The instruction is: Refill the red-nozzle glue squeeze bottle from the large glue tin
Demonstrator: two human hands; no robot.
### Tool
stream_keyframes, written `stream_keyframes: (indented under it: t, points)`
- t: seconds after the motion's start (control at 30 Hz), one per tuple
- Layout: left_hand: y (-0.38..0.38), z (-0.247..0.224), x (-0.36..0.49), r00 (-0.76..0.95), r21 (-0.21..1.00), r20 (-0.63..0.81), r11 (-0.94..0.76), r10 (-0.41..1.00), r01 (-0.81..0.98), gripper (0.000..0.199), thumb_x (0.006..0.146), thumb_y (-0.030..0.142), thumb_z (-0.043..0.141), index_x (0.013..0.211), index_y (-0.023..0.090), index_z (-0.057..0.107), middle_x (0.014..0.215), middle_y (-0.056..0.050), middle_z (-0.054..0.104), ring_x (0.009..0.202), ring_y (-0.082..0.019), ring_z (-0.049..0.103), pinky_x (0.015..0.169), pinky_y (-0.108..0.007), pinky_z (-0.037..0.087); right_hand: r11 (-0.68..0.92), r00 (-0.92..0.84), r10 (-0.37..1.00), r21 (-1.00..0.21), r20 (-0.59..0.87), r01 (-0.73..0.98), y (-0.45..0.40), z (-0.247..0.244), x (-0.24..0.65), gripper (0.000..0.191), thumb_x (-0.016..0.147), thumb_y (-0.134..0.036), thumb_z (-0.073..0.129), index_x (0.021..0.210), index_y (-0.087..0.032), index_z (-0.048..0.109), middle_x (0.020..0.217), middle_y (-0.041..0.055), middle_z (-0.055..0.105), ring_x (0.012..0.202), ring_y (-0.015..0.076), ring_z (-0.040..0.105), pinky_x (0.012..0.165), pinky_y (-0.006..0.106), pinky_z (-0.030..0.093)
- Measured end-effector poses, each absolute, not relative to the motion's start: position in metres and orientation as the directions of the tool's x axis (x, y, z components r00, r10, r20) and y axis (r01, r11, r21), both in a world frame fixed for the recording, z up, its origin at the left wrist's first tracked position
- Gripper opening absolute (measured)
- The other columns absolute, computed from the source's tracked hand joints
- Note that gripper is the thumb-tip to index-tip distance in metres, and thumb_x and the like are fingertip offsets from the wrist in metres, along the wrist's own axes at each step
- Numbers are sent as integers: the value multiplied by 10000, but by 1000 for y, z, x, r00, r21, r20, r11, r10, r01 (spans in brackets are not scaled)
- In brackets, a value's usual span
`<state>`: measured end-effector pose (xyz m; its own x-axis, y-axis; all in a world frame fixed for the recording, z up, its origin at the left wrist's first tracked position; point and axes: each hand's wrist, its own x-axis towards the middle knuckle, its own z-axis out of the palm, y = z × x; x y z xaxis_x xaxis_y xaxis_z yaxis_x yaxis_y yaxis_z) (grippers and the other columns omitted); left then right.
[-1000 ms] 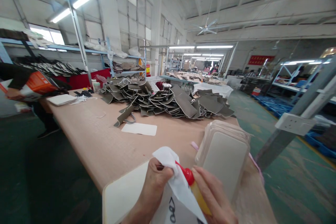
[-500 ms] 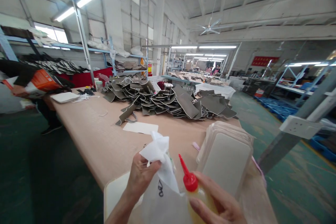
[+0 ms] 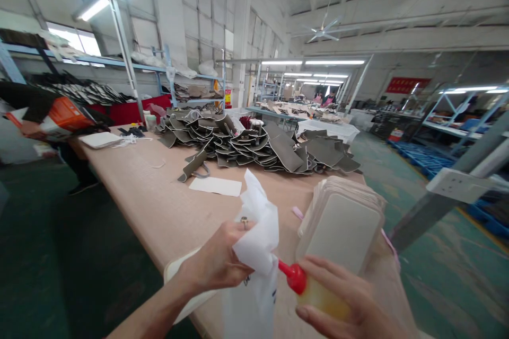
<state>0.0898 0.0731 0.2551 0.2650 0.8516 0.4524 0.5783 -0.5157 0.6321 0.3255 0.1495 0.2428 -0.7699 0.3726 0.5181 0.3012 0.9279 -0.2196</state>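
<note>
My left hand [image 3: 222,257] has its fingers closed on a crumpled white sheet [image 3: 260,228] that hangs down over the front of the table, with dark marks on its lower part. A small metal piece shows at my fingertips. In my right hand [image 3: 342,296] is a bottle of yellowish liquid [image 3: 324,296] with a red nozzle, tilted so that its tip points left and meets the sheet's right edge. Just beyond the bottle stands a stack of pale rounded panels [image 3: 344,228]. Another pale panel [image 3: 178,275] lies partly under my left forearm.
Dark grey pieces [image 3: 254,143] are heaped across the far part of the brown table [image 3: 135,185]. A white card [image 3: 217,186] lies before them. At the left, a person [image 3: 35,116] holds an orange and white package. A grey post with a socket [image 3: 457,185] stands at right.
My left hand has turned and moved right, lifting the white sheet higher. The bottle has tilted from nearly upright to leftward, and its nozzle tip has come to the sheet.
</note>
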Motion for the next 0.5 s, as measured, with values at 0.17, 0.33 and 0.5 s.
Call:
stream_keyframes:
  t: [0.17,0.33,0.5]
  points:
    - [75,253,84,394,572,354,-530,848,626,107,745,111,545,641,135,541,706,-28,570,640,-113,517,613,-195,391,956,-746,153,95,649,278,149,256,318,199,829,-330,511,955,-222,621,890,9,680,747,157,646,624,265,535]
    - [75,251,85,402,634,340,-523,850,569,113,737,143,558,630,142,523,702,-18,560,643,-108,506,604,-185,379,945,-740,127,146,661,293,147,259,312,207,871,-304,412,937,-215,587,900,19,669,777,188,631,670,335,501]
    - [71,247,94,122,879,255,-283,959,383,32,644,141,578,631,135,548,650,3,534,587,-103,469,543,-187,363,943,-785,99,195,612,271,151,249,317,218,814,-280,517,1011,-196,562,973,58,659,857,223,622,740,379,486]
